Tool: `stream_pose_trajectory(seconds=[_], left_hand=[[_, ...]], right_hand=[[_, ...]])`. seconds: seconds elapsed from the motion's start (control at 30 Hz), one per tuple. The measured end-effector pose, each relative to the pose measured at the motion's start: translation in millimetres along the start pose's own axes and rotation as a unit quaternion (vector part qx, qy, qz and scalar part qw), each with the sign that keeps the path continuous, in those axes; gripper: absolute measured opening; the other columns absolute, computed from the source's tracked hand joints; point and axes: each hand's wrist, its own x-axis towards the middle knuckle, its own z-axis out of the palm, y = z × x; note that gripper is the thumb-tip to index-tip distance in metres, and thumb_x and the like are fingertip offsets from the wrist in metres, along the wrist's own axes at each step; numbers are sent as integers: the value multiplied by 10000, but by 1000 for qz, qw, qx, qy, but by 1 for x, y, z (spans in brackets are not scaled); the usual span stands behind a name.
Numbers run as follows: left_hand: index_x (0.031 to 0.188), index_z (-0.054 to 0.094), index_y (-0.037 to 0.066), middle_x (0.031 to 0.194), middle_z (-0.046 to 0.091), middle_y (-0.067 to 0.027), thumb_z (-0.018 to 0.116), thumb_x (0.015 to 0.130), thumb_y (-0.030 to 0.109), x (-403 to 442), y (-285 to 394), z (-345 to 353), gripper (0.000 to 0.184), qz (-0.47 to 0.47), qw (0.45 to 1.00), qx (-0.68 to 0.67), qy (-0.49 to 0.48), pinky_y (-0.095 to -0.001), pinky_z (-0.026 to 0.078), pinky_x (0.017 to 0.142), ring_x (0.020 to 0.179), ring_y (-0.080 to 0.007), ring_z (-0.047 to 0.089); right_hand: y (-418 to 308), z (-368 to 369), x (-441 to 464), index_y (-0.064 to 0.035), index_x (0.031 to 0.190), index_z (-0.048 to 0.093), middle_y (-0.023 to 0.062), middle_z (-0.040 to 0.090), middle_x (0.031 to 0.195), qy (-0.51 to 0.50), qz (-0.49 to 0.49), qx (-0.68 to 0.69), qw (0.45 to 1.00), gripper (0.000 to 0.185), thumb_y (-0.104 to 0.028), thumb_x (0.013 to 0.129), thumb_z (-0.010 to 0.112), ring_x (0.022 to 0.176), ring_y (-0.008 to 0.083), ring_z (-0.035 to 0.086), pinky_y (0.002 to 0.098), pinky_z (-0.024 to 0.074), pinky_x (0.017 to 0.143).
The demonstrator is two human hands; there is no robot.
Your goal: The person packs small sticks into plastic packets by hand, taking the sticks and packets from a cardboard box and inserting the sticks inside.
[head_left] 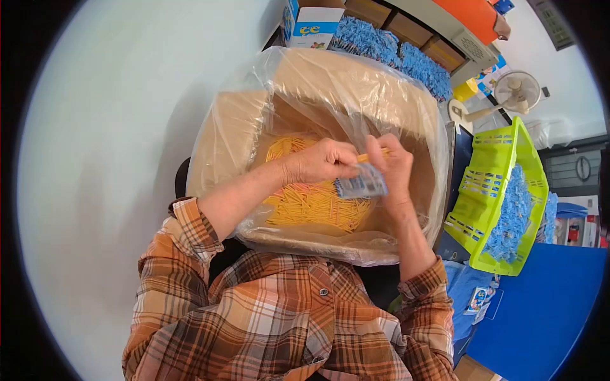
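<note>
Over a lined cardboard box, both my hands meet around a small clear plastic packet with blue print. My left hand is closed, pinching the upper edge of the packet. Thin yellow sticks show at the packet's mouth, between the fingers of my closed right hand. How many sticks are there is hidden by the fingers. Below, a heap of loose yellow sticks, with a few pinkish ones among them, covers the bottom of the box.
A clear plastic liner drapes over the cardboard box's rim. Blue packets are piled behind it. To the right stands a lime-green basket holding more blue packets. A white fan, a printed carton and a blue panel surround the area.
</note>
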Motion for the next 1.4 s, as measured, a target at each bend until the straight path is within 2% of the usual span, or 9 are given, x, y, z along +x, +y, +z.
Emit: stream_pose_trajectory(seconds=[0.03,0.3,0.5,0.63,0.77,0.9,1.03,1.2,1.4], left_hand=[[883,664,-32,781,632,-36,666,858,68,1,0,1,103,-4,999,-12,36,-263,464,670,734,-105,571],[867,695,-28,724,625,-2,672,847,72,1,5,-14,105,-75,995,-20,69,-233,450,638,687,-46,531],[848,711,-25,736,654,6,697,833,85,4,11,-8,112,-104,987,-103,63,-218,457,640,695,-35,549],[878,723,-24,777,693,-9,724,804,69,5,9,-11,119,-117,992,-28,29,-207,466,657,711,-34,572],[907,735,4,821,707,-19,745,769,48,4,8,-8,145,-107,986,-118,41,-212,473,671,730,-41,585],[920,741,21,884,711,-27,746,751,31,6,9,-8,169,-105,987,-121,18,-219,484,695,773,-53,600],[913,733,-6,985,700,-70,738,752,16,5,15,-9,163,-124,981,-148,-14,-267,480,851,916,-122,620],[922,733,-3,990,696,-71,735,766,34,6,11,-8,160,-115,988,-95,-28,-265,479,844,913,-121,619],[911,732,-10,976,699,-66,730,774,39,6,16,-9,145,-138,986,-89,-4,-259,482,816,878,-109,617]], right_hand=[[6,-14,0,-40,761,603,179,586,642,-48,111,25,992,115,-115,825,662,582,363,590,373,477,542],[19,-40,-76,-25,773,618,176,581,582,-427,-80,-269,860,140,-141,851,619,562,320,642,390,507,533],[-17,-60,-50,0,758,607,86,559,541,-315,242,-57,916,183,-146,864,636,522,192,610,358,476,525],[-14,-76,-41,-1,723,589,-14,533,598,-212,100,2,972,211,-134,877,645,542,50,497,235,404,478],[-51,-79,-14,-88,658,543,-40,508,573,-123,269,159,942,268,-175,894,637,479,18,447,197,309,411],[-60,-64,2,-97,664,548,-42,514,563,-146,312,222,912,265,-195,893,640,415,16,381,201,250,374],[-54,-58,12,-85,668,562,-42,507,553,-149,287,157,933,261,-204,882,651,439,13,384,204,258,388],[-41,-50,17,-39,671,584,-51,486,559,-118,134,22,984,287,-228,877,649,532,20,403,215,307,460],[-54,-55,23,-2,669,579,-37,511,581,-143,174,99,969,311,-221,881,638,567,29,427,225,343,492]])
